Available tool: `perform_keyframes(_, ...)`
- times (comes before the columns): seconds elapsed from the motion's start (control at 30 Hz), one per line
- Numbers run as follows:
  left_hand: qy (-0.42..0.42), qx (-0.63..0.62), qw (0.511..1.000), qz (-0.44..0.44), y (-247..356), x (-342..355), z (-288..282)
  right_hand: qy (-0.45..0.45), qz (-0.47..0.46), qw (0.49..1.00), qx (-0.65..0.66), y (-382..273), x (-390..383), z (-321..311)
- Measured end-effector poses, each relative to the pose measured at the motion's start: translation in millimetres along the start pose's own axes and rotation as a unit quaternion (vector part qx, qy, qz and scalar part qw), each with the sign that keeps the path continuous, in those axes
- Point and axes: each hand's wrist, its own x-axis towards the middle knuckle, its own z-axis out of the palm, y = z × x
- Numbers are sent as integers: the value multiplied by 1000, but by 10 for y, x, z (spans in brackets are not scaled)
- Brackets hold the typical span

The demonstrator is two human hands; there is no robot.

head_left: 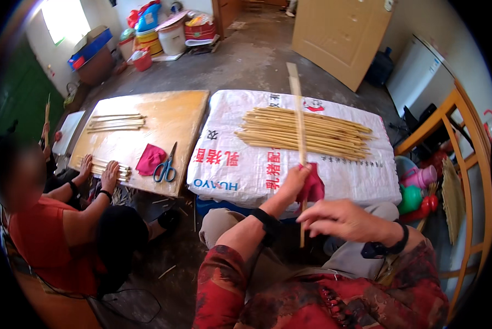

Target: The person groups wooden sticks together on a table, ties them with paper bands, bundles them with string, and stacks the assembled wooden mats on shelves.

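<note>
My left hand (293, 183) is closed around a long, flat, pale reed or bamboo strip (297, 104), with a dark pink cloth (313, 186) bunched at the grip. The strip stands nearly upright in the view, its wide end far and its narrow end pointing back toward my lap. Beside that narrow end is my right hand (339, 218), fingers loosely bent and apart, apparently gripping nothing. Beyond my left hand, a pile of yellowish stalks (306, 131) lies across a table covered with a white woven sack (229, 131).
At the left, a co-worker (54, 241) presses stalks (106, 167) on a wooden board (174, 115). Scissors (167, 167) and a pink cloth (150, 159) lie there. A wooden frame (460, 181) and colored plastic bottles (416, 189) stand at my right.
</note>
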Motion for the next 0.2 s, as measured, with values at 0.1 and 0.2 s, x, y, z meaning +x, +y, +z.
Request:
perform_keyframes(0.1,-70,107,992,-9,-71,-14,-24,-131,-145,970,-143,9,501,207)
perform_keyframes(0.2,0,-123,986,-109,-348,31,61,-172,-165,957,-167,9,1220,337)
